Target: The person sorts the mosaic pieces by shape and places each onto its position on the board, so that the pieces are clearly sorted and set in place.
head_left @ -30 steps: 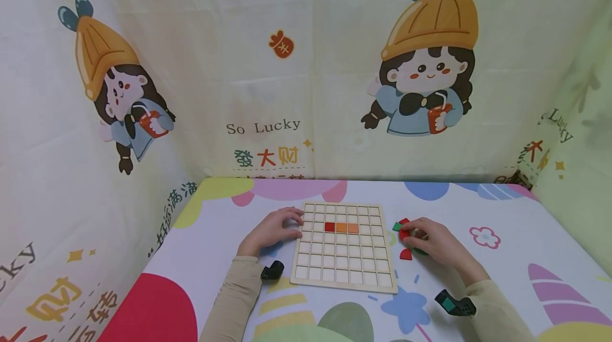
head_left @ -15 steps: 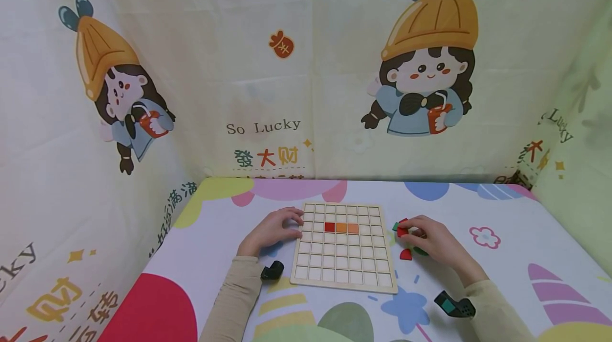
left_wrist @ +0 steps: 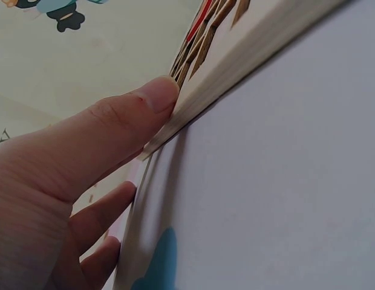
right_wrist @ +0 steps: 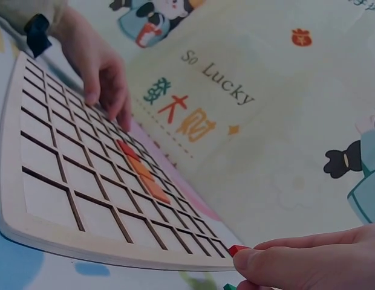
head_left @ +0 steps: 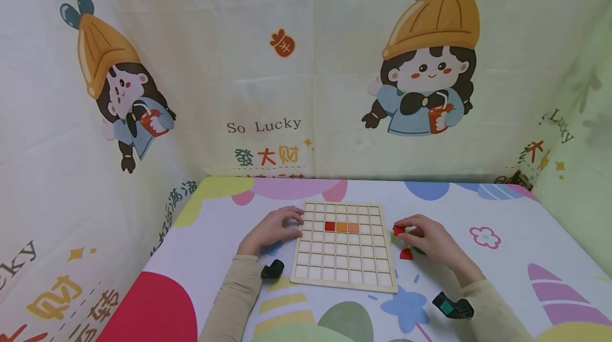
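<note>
A red block [head_left: 398,230] is pinched between the thumb and fingers of the right hand [head_left: 432,238], just beside the right edge of a wooden grid board [head_left: 344,285]. One red tile [head_left: 330,226] and two orange tiles [head_left: 347,227] lie in a row in the grid. The left hand [head_left: 272,229], fingers spread, touches the board's left edge. A rounded red piece [head_left: 406,254] lies near the right hand on the patterned tablecloth [head_left: 511,214].
</note>
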`<state>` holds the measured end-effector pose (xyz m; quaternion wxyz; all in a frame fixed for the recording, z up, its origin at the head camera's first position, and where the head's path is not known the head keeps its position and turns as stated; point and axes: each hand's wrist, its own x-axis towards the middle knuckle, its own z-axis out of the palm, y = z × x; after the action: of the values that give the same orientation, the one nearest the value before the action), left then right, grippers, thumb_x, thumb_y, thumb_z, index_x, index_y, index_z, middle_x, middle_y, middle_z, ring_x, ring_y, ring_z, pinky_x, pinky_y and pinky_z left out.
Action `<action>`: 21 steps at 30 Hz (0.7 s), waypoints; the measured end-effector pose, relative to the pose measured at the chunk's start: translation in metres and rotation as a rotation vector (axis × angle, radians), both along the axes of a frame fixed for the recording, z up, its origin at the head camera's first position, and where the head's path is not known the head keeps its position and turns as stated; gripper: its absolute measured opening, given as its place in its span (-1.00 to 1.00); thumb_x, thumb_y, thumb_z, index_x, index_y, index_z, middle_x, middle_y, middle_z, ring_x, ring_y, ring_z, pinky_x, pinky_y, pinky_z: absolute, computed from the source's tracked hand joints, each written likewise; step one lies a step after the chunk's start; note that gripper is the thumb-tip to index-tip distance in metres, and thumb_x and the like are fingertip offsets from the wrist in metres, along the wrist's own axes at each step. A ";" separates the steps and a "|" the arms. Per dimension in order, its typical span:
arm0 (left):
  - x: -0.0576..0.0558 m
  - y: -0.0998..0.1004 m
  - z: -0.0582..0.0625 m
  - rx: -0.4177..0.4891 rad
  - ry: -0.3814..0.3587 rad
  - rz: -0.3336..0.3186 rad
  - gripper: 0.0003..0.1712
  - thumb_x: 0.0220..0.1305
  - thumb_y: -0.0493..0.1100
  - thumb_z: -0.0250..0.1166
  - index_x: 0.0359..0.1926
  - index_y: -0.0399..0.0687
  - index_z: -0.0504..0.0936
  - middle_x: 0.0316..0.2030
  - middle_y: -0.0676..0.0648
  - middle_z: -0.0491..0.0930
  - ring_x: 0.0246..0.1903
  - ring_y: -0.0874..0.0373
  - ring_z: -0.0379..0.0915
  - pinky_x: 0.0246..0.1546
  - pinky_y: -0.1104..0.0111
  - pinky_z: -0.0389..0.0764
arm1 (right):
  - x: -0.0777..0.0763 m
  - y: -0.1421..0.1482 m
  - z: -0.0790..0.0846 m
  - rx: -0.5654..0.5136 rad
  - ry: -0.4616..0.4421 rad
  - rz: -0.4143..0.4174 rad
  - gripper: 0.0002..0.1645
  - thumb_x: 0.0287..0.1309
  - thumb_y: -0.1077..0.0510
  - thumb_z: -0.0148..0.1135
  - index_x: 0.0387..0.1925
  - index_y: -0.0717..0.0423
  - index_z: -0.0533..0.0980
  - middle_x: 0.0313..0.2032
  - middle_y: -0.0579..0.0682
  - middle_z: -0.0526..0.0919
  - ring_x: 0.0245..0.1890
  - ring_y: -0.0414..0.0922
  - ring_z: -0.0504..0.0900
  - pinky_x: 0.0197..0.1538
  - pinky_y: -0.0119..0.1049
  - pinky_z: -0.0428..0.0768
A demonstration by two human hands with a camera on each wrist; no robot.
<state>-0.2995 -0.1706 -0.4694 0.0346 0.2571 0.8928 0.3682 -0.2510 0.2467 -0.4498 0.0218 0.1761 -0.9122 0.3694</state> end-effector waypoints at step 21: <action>0.001 0.001 0.002 0.007 -0.007 0.006 -0.74 0.10 -0.08 0.49 -0.17 0.05 0.69 0.19 0.04 0.52 0.33 0.06 0.26 0.38 0.12 0.21 | -0.016 -0.027 0.014 -0.043 0.022 -0.025 -0.63 0.16 0.10 0.39 0.01 0.08 0.63 -0.06 0.03 0.61 -0.25 -0.12 0.63 -0.19 -0.35 0.62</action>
<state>-0.2984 -0.1694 -0.4672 0.0358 0.2532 0.8921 0.3725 -0.2669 0.2202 -0.4360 0.0403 0.1683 -0.9058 0.3867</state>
